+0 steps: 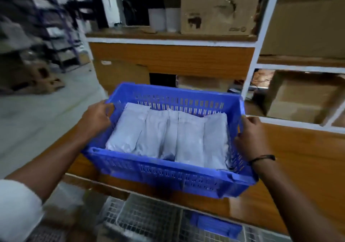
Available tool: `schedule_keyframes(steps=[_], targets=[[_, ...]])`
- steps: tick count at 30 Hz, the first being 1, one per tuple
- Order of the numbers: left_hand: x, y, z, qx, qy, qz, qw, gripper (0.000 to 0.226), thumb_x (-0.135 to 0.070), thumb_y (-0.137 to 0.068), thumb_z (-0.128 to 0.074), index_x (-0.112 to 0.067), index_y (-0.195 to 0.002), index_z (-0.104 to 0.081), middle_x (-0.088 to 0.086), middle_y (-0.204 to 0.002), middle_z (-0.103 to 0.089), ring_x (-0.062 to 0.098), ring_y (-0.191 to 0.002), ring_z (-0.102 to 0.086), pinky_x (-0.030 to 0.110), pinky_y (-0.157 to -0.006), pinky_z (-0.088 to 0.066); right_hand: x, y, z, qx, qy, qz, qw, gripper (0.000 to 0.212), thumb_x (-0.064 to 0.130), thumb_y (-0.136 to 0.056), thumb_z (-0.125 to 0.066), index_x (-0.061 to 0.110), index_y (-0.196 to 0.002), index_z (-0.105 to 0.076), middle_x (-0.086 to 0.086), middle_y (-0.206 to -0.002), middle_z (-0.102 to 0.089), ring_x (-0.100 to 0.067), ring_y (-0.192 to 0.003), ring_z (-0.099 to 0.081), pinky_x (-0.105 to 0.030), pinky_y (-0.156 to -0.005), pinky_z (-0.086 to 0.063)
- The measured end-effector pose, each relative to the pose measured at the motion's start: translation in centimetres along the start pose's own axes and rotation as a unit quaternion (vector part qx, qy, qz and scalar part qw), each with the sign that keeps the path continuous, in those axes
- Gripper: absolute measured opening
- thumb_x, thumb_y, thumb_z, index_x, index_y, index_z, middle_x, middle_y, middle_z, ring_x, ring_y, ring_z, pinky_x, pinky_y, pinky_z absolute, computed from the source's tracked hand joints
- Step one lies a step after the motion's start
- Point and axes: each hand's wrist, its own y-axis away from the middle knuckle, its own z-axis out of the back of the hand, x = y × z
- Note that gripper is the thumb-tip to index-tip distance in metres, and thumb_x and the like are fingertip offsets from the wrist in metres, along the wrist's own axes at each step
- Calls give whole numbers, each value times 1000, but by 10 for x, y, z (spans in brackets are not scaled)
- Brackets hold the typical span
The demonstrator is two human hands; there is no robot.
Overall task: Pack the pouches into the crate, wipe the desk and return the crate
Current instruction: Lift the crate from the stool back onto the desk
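Crate (168, 174): blue slotted plastic at frame centre, over the near edge of a wooden ledge (302, 167). Whether its base rests there cannot be told. Wire baskets (145, 221) lie below at 6 o'clock. The crate's long axis runs 9 to 3 o'clock. Left hand (97, 118) grips the 9 o'clock end, fingers curled over the rim. Right hand (252, 139) grips the 3 o'clock end likewise and sits slightly nearer. Grey pouches (188, 140), about five visible, fill it side by side. Judged: packing complete. Shelving (171, 41) stands at 12 o'clock, so the return goes straight ahead.
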Motion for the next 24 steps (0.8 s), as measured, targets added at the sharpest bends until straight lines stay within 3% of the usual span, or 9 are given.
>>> schedule_keyframes(steps=[2, 5, 8, 15, 19, 24], targets=[[43, -15, 1, 5, -23, 27, 999, 13, -3, -80, -55, -11, -88, -62, 16, -93, -61, 42, -79, -62, 44, -63, -46, 32, -27, -36, 22, -23, 21, 999, 39, -6, -79, -61, -9, -118, -59, -33, -113, -51, -50, -94, -54, -42, -77, -44], [97, -31, 3, 11, -49, 62, 997, 28, 0, -82, -59, -4, -108, -69, 21, -115, -64, 45, -90, -65, 48, -74, -52, 76, -61, -91, 68, -34, 34, 997, 44, -4, -80, -61, -9, -123, -55, -32, -118, -49, -49, -97, -54, -40, -75, -41], [144, -41, 4, 25, -54, 82, 995, 45, 2, -78, -59, -8, -120, -68, 19, -121, -65, 46, -94, -65, 48, -76, -54, 113, -78, -135, 112, -40, 28, 992, 47, -4, -82, -58, -7, -129, -51, -34, -121, -48, -47, -102, -50, -38, -80, -40], [220, -83, -8, 64, -1, 137, 988, 49, 3, -85, -57, -7, -132, -63, 22, -128, -64, 41, -110, -63, 45, -90, -51, 179, -103, -207, 153, 8, -6, 988, 38, 3, -90, -54, 0, -127, -51, -28, -123, -48, -42, -102, -51, -35, -77, -37], [259, -121, -22, 94, 34, 115, 988, 57, 1, -84, -56, -11, -139, -58, 17, -137, -60, 39, -118, -61, 44, -97, -48, 205, -118, -229, 157, 44, -30, 986, 35, 4, -91, -54, -2, -126, -50, -29, -123, -48, -42, -105, -50, -40, -82, -44], [287, -166, -39, 107, 59, 87, 989, 48, -4, -83, -55, -9, -130, -58, 18, -130, -62, 40, -113, -62, 44, -91, -50, 230, -138, -244, 169, 105, -62, 978, 46, 4, -94, -55, -1, -138, -44, -24, -148, -27, -44, -96, -60, -44, -78, -50]])
